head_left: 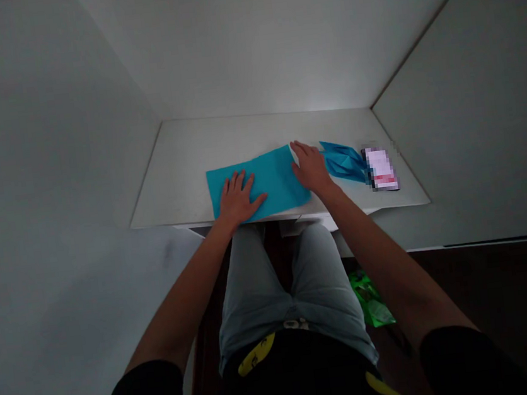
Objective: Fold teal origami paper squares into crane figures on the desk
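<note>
A blue sheet of paper (pixel 271 177) lies flat near the front edge of a white desk (pixel 183 162). My left hand (pixel 238 199) rests palm down on the sheet's left half, fingers spread. My right hand (pixel 310 167) presses flat on the sheet's right edge, fingers stretched out together. Neither hand holds anything. Just right of my right hand lies a folded blue paper figure (pixel 342 161).
A small pink and white object (pixel 381 169), blurred out, lies beside the folded figure at the desk's right. White walls close the desk in on the left, back and right. A green bag (pixel 371 302) lies on the dark floor under the desk, beside my legs.
</note>
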A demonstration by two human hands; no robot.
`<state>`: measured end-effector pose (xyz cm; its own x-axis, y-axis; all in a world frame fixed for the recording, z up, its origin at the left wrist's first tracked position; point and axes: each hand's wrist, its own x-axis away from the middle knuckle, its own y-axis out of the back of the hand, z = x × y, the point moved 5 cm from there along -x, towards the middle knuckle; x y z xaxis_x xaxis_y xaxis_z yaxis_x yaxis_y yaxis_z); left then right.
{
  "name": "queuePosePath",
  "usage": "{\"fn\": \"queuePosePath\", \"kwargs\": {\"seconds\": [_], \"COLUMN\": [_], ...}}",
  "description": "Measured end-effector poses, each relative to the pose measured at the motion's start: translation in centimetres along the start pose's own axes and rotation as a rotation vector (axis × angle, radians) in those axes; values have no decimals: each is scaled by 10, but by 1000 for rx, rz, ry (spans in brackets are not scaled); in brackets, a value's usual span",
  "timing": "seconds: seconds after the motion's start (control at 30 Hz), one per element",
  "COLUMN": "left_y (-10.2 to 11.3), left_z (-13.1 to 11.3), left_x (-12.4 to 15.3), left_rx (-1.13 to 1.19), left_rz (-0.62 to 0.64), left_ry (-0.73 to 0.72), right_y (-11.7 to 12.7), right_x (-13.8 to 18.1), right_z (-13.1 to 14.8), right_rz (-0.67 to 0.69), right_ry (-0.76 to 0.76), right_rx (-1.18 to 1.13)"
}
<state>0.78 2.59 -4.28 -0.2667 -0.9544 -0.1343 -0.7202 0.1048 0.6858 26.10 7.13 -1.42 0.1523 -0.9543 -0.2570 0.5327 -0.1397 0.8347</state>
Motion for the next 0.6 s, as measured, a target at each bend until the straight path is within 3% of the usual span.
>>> {"fn": "queuePosePath", "kwargs": {"seconds": [0.1, 0.17, 0.27, 0.37, 0.6], "left_y": [-5, -2, 2, 11, 39], "left_z": [3, 7, 12, 23, 52], "left_x": [-10, -17, -21, -18, -14], "left_rx": [-2, -23, -52, -72, -190], "left_rz": [0, 8, 32, -14, -58], "left_ry": [-9, -15, -29, -9, 69], "right_y": [-11, -35, -71, -85, -68], "right_x": [16, 28, 39, 40, 27], "right_z": [42, 70, 84, 70, 12], "right_rz": [14, 99, 198, 192, 54], "right_ry": [82, 163, 130, 76, -17], "right_rx": [38, 37, 38, 54, 24]}}
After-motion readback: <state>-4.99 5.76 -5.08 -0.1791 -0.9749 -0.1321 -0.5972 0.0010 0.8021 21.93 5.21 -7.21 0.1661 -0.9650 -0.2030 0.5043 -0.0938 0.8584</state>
